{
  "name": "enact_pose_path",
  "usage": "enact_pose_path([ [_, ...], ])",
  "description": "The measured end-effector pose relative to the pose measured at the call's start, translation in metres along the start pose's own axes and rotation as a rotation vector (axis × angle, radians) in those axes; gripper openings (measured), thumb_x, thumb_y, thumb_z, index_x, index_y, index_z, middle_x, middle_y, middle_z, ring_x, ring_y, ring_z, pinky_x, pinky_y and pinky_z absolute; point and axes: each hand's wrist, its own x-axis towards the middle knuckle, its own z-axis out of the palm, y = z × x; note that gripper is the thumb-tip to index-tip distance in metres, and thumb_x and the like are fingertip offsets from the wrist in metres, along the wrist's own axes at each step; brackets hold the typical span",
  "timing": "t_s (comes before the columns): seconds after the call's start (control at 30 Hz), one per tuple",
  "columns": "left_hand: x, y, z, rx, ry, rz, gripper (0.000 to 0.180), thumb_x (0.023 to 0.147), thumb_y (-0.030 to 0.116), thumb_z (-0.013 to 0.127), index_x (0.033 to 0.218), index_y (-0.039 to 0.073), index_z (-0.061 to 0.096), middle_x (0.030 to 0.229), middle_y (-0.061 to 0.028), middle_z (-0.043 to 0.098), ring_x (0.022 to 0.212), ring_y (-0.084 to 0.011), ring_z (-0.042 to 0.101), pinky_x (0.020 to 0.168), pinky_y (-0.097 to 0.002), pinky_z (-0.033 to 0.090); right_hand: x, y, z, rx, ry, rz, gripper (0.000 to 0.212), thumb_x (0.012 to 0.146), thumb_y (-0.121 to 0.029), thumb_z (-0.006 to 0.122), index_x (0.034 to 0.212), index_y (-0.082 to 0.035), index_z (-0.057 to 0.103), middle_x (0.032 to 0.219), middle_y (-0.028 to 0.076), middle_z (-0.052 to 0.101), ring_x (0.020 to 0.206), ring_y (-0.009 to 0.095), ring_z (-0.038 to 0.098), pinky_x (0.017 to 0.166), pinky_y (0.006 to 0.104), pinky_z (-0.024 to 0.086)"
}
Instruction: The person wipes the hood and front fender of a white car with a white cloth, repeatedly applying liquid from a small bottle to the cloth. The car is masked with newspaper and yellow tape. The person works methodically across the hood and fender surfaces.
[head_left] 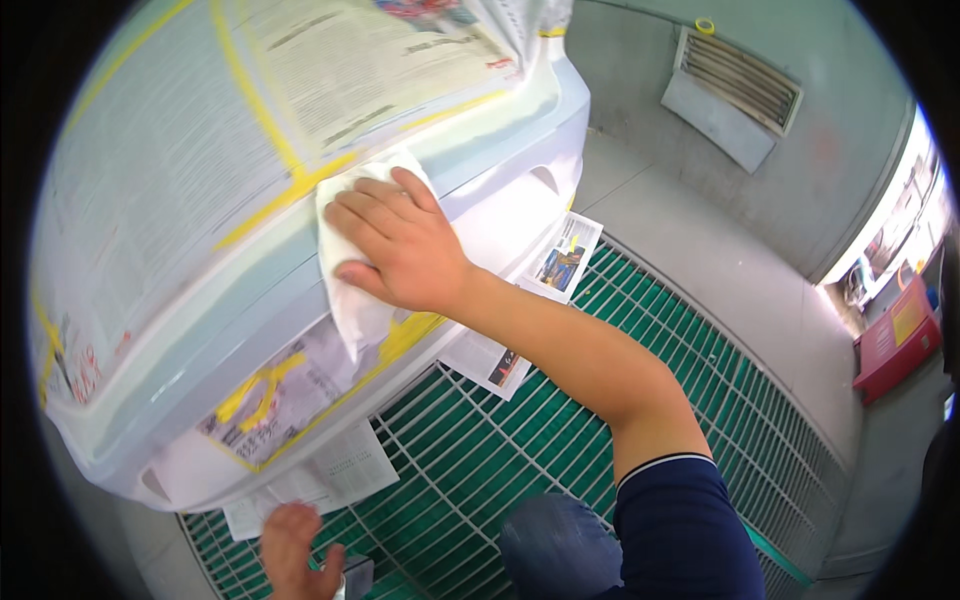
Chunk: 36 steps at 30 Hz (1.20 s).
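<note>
Laying the right hand (405,240) over a white cloth (350,310), half open, with fingers slightly bent and thumb apart; pressing rather than clutching, apparently to hold the cloth flat against the pale body panel (255,285) with broad contact; letting a lower corner hang loose beneath the thumb; reaching in from the lower right with a bare forearm (560,340).

Covering the upper surface with newspaper sheets (170,140), bordered and crossed by yellow tape (252,100), probably to shield everything underneath and leave a bare strip along the edge; placing the cloth on that strip, right beside the tape line.

Holding the left hand (290,545) low at the lower rim, well apart from the cloth, with thumb spread; too blurred and cut off to tell how far closed, or around what, if anything; near loose printed paper (350,465) below the panel, over a metal grating (540,440).
</note>
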Motion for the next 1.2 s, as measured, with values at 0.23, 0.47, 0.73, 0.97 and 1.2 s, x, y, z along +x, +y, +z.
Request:
enact_pose_path([
  [0.23,0.112,0.000,-0.030,0.610,0.095,0.006,0.067,0.072,-0.002,0.073,0.137,-0.003,0.054,0.144,-0.0252,0.055,0.138,-0.0500,0.047,0.116,-0.0603,0.035,-0.084,0.154,-0.032,-0.104,0.173,0.313,0.066,0.093,-0.036,0.066,0.152,-0.010,0.051,0.160,0.014,0.045,0.151,0.035,0.037,0.125,0.0568,0.022],
  [0.47,0.111,0.042,-0.007,0.536,-0.140,-0.014,0.053,0.090,0.015,0.075,0.139,0.002,0.058,0.140,-0.0215,0.061,0.135,-0.0431,0.055,0.115,-0.0616,0.039,-0.150,0.311,-0.025,0.051,0.420,0.723,0.061,0.109,-0.033,0.040,0.161,-0.001,0.033,0.167,0.022,0.032,0.156,0.037,0.026,0.128,0.0448,0.018],
  [0.73,0.077,0.072,0.049,0.275,-0.268,-0.171,0.053,0.081,0.014,0.079,0.130,0.001,0.062,0.132,-0.0208,0.064,0.127,-0.0419,0.059,0.112,-0.0585,0.042,-0.229,0.409,-0.018,0.128,0.431,1.197,0.064,0.111,-0.042,0.034,0.154,0.006,0.042,0.160,0.025,0.043,0.152,0.037,0.035,0.126,0.0420,0.024],
  [0.97,0.079,0.098,0.070,0.163,-0.426,-0.248,0.054,0.076,0.008,0.081,0.127,0.002,0.064,0.128,-0.0217,0.066,0.121,-0.0442,0.061,0.107,-0.0546,0.045,-0.222,0.204,0.016,0.005,0.283,0.998,0.070,0.109,-0.036,0.046,0.161,0.006,0.024,0.170,0.026,0.020,0.159,0.038,0.015,0.129,0.0495,0.012],
  [1.2,0.056,0.101,0.081,0.133,-0.419,-0.308,0.048,0.080,0.005,0.080,0.125,0.002,0.065,0.123,-0.0224,0.067,0.116,-0.0451,0.062,0.101,-0.0517,0.049,-0.230,0.257,0.008,0.329,0.628,1.377,0.075,0.107,-0.040,0.047,0.161,0.006,0.022,0.170,0.026,0.019,0.160,0.038,0.014,0.128,0.0521,0.008],
])
